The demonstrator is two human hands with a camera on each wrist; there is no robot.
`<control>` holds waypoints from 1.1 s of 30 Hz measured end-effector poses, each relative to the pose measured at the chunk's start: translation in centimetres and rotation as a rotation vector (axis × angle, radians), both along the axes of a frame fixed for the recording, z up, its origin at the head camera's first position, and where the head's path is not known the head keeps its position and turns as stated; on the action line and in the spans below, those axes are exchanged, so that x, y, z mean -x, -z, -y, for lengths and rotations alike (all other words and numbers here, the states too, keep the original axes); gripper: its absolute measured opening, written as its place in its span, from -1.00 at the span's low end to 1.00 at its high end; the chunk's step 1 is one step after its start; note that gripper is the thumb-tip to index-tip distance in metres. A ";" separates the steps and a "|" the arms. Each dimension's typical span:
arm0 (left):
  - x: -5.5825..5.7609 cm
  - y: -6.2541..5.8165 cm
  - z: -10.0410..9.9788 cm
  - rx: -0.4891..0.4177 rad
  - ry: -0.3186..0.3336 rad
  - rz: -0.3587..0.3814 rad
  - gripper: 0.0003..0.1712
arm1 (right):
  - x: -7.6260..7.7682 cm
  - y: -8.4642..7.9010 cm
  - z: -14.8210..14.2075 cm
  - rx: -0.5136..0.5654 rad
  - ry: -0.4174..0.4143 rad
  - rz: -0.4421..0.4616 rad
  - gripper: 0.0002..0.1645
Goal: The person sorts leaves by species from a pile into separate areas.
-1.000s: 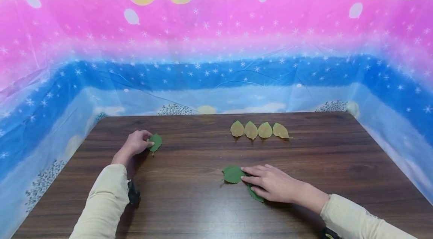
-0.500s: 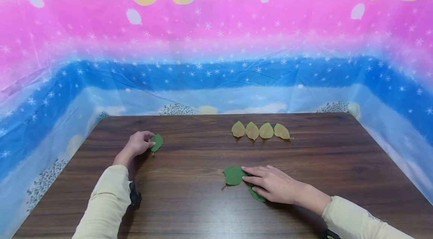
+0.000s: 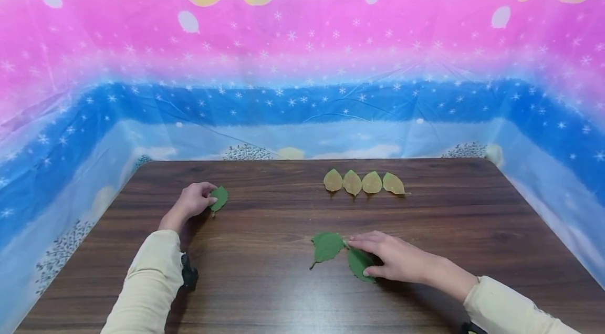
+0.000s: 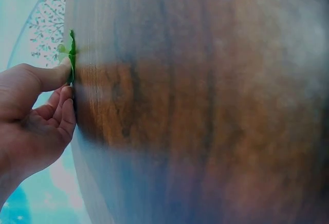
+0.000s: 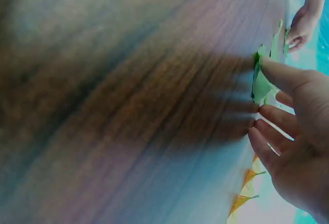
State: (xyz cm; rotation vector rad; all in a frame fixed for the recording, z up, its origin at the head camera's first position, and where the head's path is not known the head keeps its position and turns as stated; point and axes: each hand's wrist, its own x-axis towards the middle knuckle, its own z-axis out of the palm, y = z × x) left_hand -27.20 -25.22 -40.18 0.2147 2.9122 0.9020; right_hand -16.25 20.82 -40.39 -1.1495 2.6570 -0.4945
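text: none legible | labels, brands, numbers, signs: none | checked: head view, left wrist view, right wrist view | printed sheet (image 3: 302,61) behind the table's far edge: stars, dots and flower shapes only, no lettering | wood-grain table (image 3: 264,292): bare of markings

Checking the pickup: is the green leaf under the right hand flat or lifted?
Lifted at one edge: the right hand pinches the green leaf.
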 end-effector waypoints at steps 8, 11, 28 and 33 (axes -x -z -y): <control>0.0 0.3 0.1 0.007 -0.007 -0.008 -0.62 | 0.1 0.1 0.2 0.115 0.028 -0.001 -0.41; 0.0 0.4 0.1 0.002 -0.015 -0.001 -0.62 | 0.2 0.1 0.3 0.143 0.059 0.030 -0.39; 0.0 0.5 0.0 -0.007 -0.015 -0.003 -0.61 | 1.4 -0.7 -0.1 0.348 0.170 0.076 -0.64; 0.0 0.6 0.2 -0.020 -0.011 -0.012 -0.61 | 2.9 -1.5 1.0 0.378 0.238 0.072 -0.66</control>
